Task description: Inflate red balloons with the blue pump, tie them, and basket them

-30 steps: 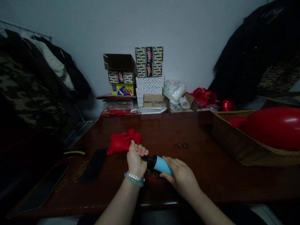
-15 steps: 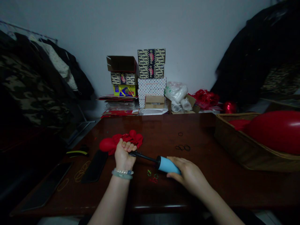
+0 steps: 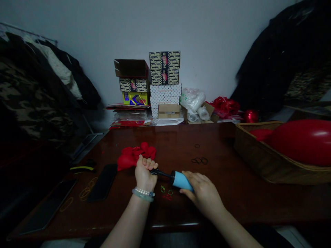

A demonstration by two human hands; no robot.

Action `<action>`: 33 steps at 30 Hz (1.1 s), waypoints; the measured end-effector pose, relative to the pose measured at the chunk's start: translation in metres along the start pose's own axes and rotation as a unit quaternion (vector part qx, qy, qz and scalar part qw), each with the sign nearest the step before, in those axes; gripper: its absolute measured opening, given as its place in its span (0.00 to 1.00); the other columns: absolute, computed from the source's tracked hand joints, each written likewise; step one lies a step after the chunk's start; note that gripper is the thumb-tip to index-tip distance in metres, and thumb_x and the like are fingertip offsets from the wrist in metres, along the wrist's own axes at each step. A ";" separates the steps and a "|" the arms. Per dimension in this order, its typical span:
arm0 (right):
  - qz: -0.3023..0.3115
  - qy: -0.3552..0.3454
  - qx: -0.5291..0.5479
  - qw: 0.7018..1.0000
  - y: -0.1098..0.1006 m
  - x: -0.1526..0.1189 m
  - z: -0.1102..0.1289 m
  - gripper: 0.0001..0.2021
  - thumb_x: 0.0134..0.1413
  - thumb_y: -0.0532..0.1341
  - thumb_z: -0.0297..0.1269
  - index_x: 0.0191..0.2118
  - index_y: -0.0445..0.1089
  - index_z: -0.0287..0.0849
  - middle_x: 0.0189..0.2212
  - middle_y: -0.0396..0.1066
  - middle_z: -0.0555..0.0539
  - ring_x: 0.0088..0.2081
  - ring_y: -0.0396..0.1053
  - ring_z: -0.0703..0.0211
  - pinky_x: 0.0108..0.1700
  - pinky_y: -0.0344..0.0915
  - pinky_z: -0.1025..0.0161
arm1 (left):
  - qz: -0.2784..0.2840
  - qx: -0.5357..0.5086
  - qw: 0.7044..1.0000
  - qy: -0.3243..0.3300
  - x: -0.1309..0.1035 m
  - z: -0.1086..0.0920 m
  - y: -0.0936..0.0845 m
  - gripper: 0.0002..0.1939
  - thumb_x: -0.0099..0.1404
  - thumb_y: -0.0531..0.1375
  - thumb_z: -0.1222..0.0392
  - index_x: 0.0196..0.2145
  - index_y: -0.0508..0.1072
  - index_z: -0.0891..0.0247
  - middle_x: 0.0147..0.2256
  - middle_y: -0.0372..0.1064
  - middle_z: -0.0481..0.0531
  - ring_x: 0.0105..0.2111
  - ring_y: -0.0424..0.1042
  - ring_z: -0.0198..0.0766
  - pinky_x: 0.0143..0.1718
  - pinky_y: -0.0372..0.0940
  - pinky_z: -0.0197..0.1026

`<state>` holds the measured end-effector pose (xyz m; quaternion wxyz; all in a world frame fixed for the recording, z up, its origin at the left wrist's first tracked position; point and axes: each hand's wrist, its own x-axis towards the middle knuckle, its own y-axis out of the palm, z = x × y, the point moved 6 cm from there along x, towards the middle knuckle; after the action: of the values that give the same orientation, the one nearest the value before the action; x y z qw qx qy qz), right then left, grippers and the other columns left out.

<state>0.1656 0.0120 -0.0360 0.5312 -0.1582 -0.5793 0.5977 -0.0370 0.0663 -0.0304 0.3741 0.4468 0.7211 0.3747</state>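
Observation:
A hand pump with a light blue barrel [image 3: 182,181] and a black rod [image 3: 164,174] lies slantwise between my hands, over the table. My left hand [image 3: 146,174], with bracelets at the wrist, is closed around the black end. My right hand [image 3: 203,193] is wrapped over the blue barrel's other end. Just beyond my left hand is a crumpled heap of red balloons [image 3: 137,153]; whether one is joined to the pump is hidden by my fist. Small green, yellow and red rubber bands [image 3: 167,197] lie below the pump.
Black bands [image 3: 199,161] lie farther back. Left are two dark phone-like slabs [image 3: 102,182], tan rubber bands [image 3: 88,189] and a yellow-edged item [image 3: 82,168]. A wicker basket [image 3: 258,160] holding a big red balloon [image 3: 305,141] stands right. Boxes [image 3: 165,96] are stacked behind the table.
My left hand has moved right, toward the barrel, and less of the black rod shows. The rounded red part left of my fist now looks flatter and sits farther right. The view has shifted slightly.

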 end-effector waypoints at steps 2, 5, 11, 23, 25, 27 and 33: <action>-0.004 0.003 0.003 1.000 0.002 0.000 0.003 0.26 0.51 0.68 0.40 0.56 0.67 0.42 0.50 0.73 0.39 0.47 0.72 0.46 0.50 0.68 0.50 | 0.010 0.009 1.000 -0.003 -0.002 0.005 0.001 0.21 0.65 0.57 0.60 0.20 0.49 0.61 0.14 0.43 0.38 0.12 0.47 0.25 0.17 0.48 0.33; -0.012 0.004 0.009 1.000 0.005 -0.001 0.007 0.26 0.50 0.68 0.40 0.55 0.67 0.41 0.50 0.73 0.39 0.48 0.72 0.46 0.51 0.68 0.50 | 0.020 0.021 1.000 -0.005 -0.007 0.012 0.003 0.21 0.64 0.58 0.60 0.20 0.50 0.61 0.14 0.44 0.38 0.13 0.47 0.25 0.18 0.48 0.33; -0.016 0.007 0.021 1.000 0.011 -0.003 0.008 0.27 0.49 0.69 0.40 0.55 0.68 0.39 0.50 0.74 0.38 0.47 0.72 0.45 0.51 0.68 0.49 | 0.011 0.038 0.999 -0.006 -0.013 0.023 0.002 0.22 0.65 0.58 0.57 0.20 0.51 0.61 0.14 0.44 0.38 0.12 0.46 0.25 0.17 0.48 0.33; 0.087 0.027 0.071 0.993 -0.005 0.011 0.001 0.28 0.50 0.69 0.44 0.56 0.67 0.45 0.52 0.73 0.43 0.50 0.72 0.47 0.53 0.67 0.52 | -0.015 0.019 1.000 -0.002 0.005 -0.012 0.002 0.20 0.67 0.54 0.62 0.20 0.50 0.61 0.13 0.45 0.39 0.11 0.47 0.26 0.16 0.49 0.33; 0.096 0.034 0.076 0.992 -0.008 0.011 -0.003 0.27 0.50 0.68 0.44 0.56 0.68 0.46 0.52 0.72 0.43 0.50 0.72 0.46 0.53 0.67 0.51 | -0.022 0.013 1.000 -0.001 0.008 -0.020 0.003 0.20 0.68 0.52 0.64 0.19 0.49 0.61 0.12 0.44 0.39 0.11 0.47 0.26 0.16 0.48 0.33; 0.099 0.037 0.085 0.991 -0.011 0.011 -0.007 0.27 0.50 0.68 0.45 0.56 0.68 0.47 0.52 0.72 0.44 0.51 0.71 0.46 0.54 0.67 0.50 | -0.029 0.010 1.000 -0.001 0.010 -0.027 0.004 0.21 0.68 0.51 0.65 0.19 0.49 0.61 0.12 0.44 0.39 0.10 0.47 0.26 0.15 0.47 0.33; 0.111 0.044 0.101 0.988 -0.014 0.010 -0.013 0.28 0.49 0.68 0.45 0.56 0.68 0.47 0.53 0.72 0.45 0.52 0.71 0.46 0.54 0.66 0.51 | -0.026 0.005 1.000 0.000 0.012 -0.033 0.003 0.21 0.68 0.51 0.65 0.19 0.49 0.61 0.11 0.45 0.39 0.10 0.48 0.26 0.15 0.48 0.33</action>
<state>0.1784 0.0236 -0.0236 0.4996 -0.1936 -0.4709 0.7008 -0.0684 0.0712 -0.0162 0.3815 0.4299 0.7342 0.3614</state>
